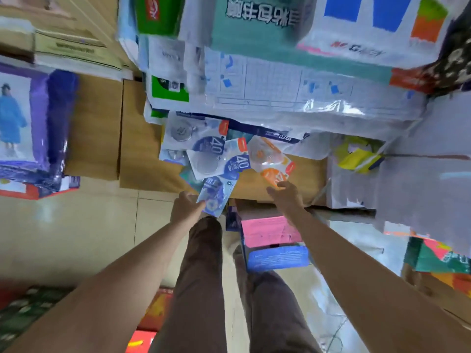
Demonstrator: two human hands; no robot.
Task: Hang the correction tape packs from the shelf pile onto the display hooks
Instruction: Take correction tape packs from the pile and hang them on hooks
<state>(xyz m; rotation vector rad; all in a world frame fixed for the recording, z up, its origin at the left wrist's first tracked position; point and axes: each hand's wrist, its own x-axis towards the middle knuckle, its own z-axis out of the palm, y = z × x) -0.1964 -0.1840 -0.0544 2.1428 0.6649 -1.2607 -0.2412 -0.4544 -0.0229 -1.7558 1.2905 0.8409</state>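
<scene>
A loose pile of correction tape packs [211, 151] lies on a brown carton top [142, 154], most of them blue and white with "40" printed on them. My left hand [186, 206] grips a blue pack [216, 196] at the pile's near edge. An orange and white pack [274, 163] lies at the right of the pile. My right hand [286, 196] reaches to it with fingers extended, the fingertips touching its near corner. No display hooks are in view.
Plastic-wrapped paper stacks [280, 80] overhang the pile from behind. A purple raincoat box [30, 123] stands at the left. A pink and blue box [270, 238] sits on the floor by my legs. A yellow packet [359, 156] lies to the right. Tiled floor [76, 225] lies at the lower left.
</scene>
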